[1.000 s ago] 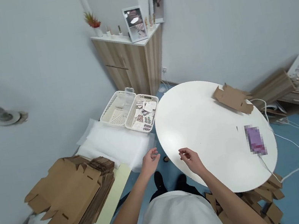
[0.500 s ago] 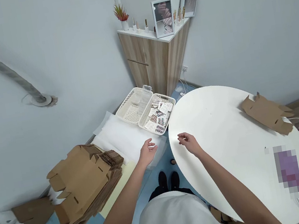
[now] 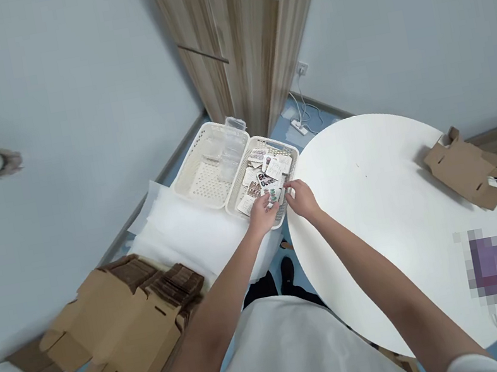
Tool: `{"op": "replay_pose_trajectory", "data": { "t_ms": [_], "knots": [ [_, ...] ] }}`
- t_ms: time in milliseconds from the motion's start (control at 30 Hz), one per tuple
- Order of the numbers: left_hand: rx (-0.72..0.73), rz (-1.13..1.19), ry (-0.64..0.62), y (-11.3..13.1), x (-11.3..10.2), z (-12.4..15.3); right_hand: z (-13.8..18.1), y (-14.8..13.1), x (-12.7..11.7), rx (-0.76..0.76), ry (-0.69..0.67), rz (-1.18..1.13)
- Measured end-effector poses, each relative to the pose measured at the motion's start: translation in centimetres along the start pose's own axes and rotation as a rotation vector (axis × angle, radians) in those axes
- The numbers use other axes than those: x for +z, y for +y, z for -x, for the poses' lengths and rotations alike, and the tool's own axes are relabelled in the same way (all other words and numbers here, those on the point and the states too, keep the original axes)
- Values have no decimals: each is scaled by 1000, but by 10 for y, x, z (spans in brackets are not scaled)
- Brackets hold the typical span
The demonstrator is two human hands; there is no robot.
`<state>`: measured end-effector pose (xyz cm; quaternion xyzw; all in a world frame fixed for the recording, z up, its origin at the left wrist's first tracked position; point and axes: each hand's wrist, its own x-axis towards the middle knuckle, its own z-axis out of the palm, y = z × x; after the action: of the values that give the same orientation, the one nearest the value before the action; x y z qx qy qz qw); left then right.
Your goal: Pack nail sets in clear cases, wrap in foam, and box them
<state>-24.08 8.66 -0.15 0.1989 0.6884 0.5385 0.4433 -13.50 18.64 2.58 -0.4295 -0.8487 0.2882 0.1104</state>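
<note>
Both my hands reach into a white plastic basket (image 3: 291, 163) filled with several small printed packets (image 3: 264, 179). My left hand (image 3: 262, 214) rests on the near end of the basket with its fingers curled over the packets. My right hand (image 3: 300, 197) is at the basket's near right corner, fingers pinched on a packet there. Whether either hand has lifted a packet I cannot make out. A second white basket (image 3: 201, 178), nearly bare, sits beside the first on its left. Both baskets lie on white foam sheets (image 3: 180, 233).
A round white table (image 3: 397, 211) stands to my right, with a flat brown cardboard blank (image 3: 464, 167) and a blurred purple object (image 3: 488, 265) on it. A stack of folded cardboard boxes (image 3: 121, 336) lies lower left. A wooden cabinet (image 3: 232, 41) stands in the corner.
I leaned forward and both hands moved from the gap before the table into the packet basket. The view tilted downward and closer.
</note>
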Motion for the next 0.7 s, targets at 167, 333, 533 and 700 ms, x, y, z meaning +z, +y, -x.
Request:
{"op": "replay_pose_trajectory", "data": {
  "t_ms": [167, 333, 533, 700],
  "knots": [
    [-57, 102, -59, -2, 12, -52, -49, 1, 15, 6, -45, 329],
    [-152, 237, -158, 0, 22, -75, -81, 4, 24, -7, -77, 490],
    [-204, 318, -215, 7, 25, -77, -90, 4, 30, 42, -64, 579],
    [-204, 404, -171, 11, 28, -71, -87, 3, 31, 69, -21, 538]
  ]
}}
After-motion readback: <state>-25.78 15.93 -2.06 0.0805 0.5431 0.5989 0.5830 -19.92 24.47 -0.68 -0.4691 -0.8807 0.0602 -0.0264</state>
